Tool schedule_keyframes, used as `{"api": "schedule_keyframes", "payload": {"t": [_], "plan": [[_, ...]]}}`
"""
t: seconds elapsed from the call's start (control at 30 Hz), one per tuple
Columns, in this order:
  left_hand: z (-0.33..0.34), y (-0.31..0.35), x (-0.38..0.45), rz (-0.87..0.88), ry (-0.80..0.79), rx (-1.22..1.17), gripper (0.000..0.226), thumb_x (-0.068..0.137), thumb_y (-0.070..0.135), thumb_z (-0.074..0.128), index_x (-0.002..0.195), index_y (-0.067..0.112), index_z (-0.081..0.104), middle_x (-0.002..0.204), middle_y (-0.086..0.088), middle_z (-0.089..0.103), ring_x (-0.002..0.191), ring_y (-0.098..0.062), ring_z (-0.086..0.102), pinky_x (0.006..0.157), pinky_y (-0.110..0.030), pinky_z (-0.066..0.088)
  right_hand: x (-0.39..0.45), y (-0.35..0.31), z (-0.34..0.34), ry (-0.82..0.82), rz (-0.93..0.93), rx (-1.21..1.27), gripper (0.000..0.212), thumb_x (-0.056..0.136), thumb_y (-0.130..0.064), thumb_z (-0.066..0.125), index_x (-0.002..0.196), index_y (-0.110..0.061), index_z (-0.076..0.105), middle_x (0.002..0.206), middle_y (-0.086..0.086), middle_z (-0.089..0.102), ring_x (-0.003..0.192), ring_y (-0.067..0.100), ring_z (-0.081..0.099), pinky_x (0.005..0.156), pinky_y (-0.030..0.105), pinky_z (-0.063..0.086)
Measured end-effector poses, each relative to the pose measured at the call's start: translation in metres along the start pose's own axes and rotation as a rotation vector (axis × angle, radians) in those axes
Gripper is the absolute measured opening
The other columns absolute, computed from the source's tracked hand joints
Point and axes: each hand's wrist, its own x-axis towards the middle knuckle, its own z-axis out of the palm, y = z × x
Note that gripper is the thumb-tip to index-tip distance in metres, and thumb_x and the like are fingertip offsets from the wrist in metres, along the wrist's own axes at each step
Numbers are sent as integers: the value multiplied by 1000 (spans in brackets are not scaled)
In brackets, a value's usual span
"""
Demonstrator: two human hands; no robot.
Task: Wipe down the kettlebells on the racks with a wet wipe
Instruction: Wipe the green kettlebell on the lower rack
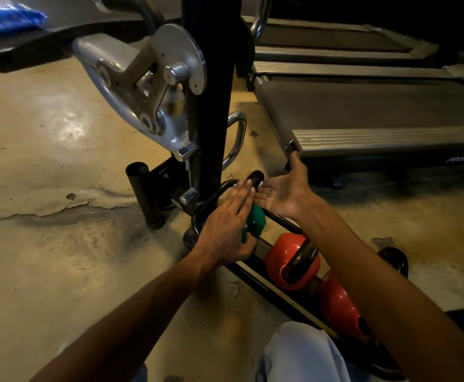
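Green kettlebell (254, 226) sits between both hands, left hand (226, 227) touching it.

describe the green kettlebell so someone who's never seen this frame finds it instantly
Find the black upright post mid-frame, then the low black rack running from its foot toward the camera. The green kettlebell is at the rack's far end, under the left hand. It is the only green one; its neighbours are red.

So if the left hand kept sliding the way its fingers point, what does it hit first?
The left hand lies over the green kettlebell, fingers pointing up and away. Straight on, they'd likely meet the kettlebell's black handle, where a bit of white wipe shows; they look nearly touching already, though depth is unclear.
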Motion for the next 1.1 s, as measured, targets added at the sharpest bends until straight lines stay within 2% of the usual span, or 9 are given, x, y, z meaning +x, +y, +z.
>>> {"api": "schedule_keyframes", "payload": {"t": [0.1,0.33,0.47,0.57,0.67,0.77,0.9,1.03,1.1], "plan": [[-1,0,0,-4,-21,-3,104,86,43,71,166,8,15,175,-12,8,162,-22,-2,131,-42,11,5,-2,-9,10,3,2,129,84,-93,29,157,13,18,160,35,30,150,43,34,125,49,28],[1,-4,2,-2,-43,-21,103,86,41,70,167,8,14,175,-11,6,162,-21,-3,132,-41,12,8,7,-21,-19,38,-65,130,81,-95,32,156,11,25,158,31,38,147,42,39,126,51,27],[-4,0,0,-7,-43,-29,101,89,40,67,167,9,11,175,-9,1,160,-17,-9,129,-35,0,5,13,-16,-21,45,-80,128,82,-94,33,157,9,25,160,29,38,149,39,37,125,49,29],[-4,0,-1,-8,-44,-26,101,89,41,66,167,10,10,175,-9,1,161,-19,-7,131,-38,5,3,14,-14,40,13,-39,126,84,-93,30,156,10,27,159,29,37,149,41,37,120,49,33],[-4,0,-1,-18,-56,-43,101,89,40,65,167,11,9,175,-7,-2,161,-18,-7,132,-39,8,-2,16,-12,27,29,-68,124,85,-93,28,156,9,28,159,29,37,149,41,36,117,50,35],[-5,1,-2,-23,-52,-52,101,89,41,66,167,11,10,176,-7,0,162,-19,-5,132,-40,11,-2,19,-15,53,4,-49,123,86,-92,29,152,11,34,154,30,42,145,41,41,109,47,42],[-9,0,-1,-24,-70,-76,98,91,46,62,168,13,10,176,-6,0,162,-17,-6,132,-38,8,-4,24,-15,7,33,-94,124,85,-93,30,155,9,31,157,29,41,145,40,42,109,48,42],[-13,-2,-1,-1,-61,-69,93,92,47,57,167,11,15,175,-8,6,162,-17,-1,133,-39,6,-5,36,-15,1,22,-136,119,86,-91,33,152,8,38,145,28,56,125,38,59,98,45,50],[-14,-4,0,7,-67,-59,93,92,47,56,167,11,15,175,-9,6,162,-18,-1,133,-39,7,-7,38,-13,9,12,-101,122,85,-92,33,153,9,35,152,29,49,135,40,52,106,47,45]]}}
